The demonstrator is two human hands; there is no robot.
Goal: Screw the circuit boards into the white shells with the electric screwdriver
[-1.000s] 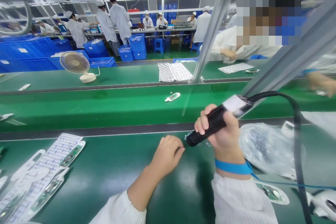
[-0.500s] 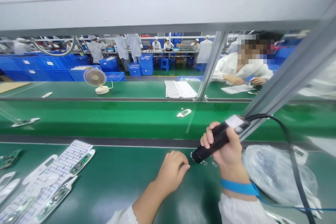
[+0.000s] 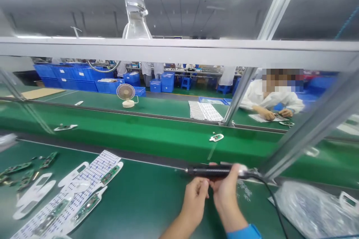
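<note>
My right hand [image 3: 227, 192] is wrapped round a black electric screwdriver [image 3: 209, 171], which lies nearly level with its bit pointing left. A black cable [image 3: 273, 190] runs from its back end. Close beside it, my left hand [image 3: 195, 196] is closed in a pinch just under the screwdriver; whatever is between the fingertips is too small to make out. Several tiny screws [image 3: 244, 191] are scattered on the green table to the right of my right hand. A blue wrist strap [image 3: 244, 232] is round my right wrist.
To the left, white plastic housings with circuit boards [image 3: 87, 207] lie on a printed sheet [image 3: 108, 157]. Loose circuit boards [image 3: 24, 173] sit further left. A clear plastic bag [image 3: 311, 207] lies at right. Beyond are a green conveyor [image 3: 157, 138], a metal post and a seated co-worker.
The screwdriver has turned from slanting down-left to nearly level, its bit now pointing left. Both hands have come together. The view has tilted up and shifted left.
</note>
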